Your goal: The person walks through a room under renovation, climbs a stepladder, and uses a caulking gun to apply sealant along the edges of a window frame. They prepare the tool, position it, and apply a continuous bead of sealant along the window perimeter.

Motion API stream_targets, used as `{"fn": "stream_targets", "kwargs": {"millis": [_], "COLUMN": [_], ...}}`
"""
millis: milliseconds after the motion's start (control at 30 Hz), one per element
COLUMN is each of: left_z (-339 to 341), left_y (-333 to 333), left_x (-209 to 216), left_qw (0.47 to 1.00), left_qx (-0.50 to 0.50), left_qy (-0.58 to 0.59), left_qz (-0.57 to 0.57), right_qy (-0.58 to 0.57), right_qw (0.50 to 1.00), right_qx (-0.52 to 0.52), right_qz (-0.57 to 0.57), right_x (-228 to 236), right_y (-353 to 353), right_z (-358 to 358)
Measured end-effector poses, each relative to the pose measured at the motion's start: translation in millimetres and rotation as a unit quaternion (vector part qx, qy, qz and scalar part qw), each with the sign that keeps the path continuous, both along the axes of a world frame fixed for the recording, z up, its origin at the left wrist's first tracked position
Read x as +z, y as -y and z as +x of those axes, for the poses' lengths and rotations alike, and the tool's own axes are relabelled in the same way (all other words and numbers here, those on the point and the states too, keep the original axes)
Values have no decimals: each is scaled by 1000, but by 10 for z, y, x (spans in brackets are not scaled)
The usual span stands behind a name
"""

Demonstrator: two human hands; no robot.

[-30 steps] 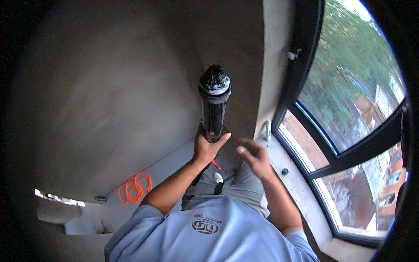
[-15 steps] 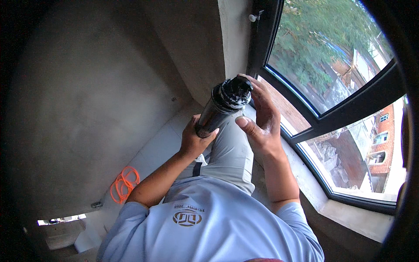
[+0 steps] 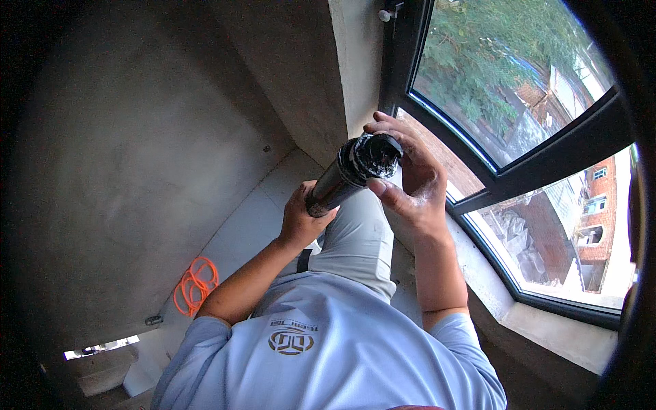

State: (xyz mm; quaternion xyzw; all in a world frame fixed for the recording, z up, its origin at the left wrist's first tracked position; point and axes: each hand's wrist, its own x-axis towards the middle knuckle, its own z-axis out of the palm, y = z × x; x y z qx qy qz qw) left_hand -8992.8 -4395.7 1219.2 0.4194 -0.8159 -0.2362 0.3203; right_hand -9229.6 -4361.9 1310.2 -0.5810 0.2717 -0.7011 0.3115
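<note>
A dark tube (image 3: 331, 186) with a wider black end collar (image 3: 370, 155) slants up in front of my body. White smears cover the collar, and its rim looks ragged. My left hand (image 3: 305, 217) is closed round the tube's lower end. At the collar end, my right hand (image 3: 418, 171) curves round from the right. Its thumb lies at the near edge and its fingers reach over the far side; whitish residue marks the palm and thumb. Part of the lower end is hidden by my left hand.
A black-framed window (image 3: 502, 174) with a pale sill (image 3: 557, 338) stands close on my right. Bare grey wall (image 3: 150, 150) fills the left side. An orange coiled hose or cord (image 3: 196, 287) lies on the floor at lower left, near a small dark object (image 3: 154, 320).
My right thumb has come up to the collar's near edge, and the fingers have shifted round its far side. The collar end has dipped slightly and moved right. My left hand keeps its grip.
</note>
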Motion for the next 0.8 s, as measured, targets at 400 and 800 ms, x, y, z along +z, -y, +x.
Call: {"fn": "stream_targets", "kwargs": {"millis": [400, 800], "left_z": [-14, 4], "left_y": [173, 260], "left_x": [-201, -416], "left_qw": [999, 998], "left_qx": [-5, 9], "left_qy": [-24, -33], "left_qz": [23, 54], "right_qy": [-5, 111], "right_qw": [999, 982], "right_qx": [-39, -121], "right_qz": [-21, 93], "right_x": [-2, -512], "right_y": [119, -44], "right_z": [-45, -479]}}
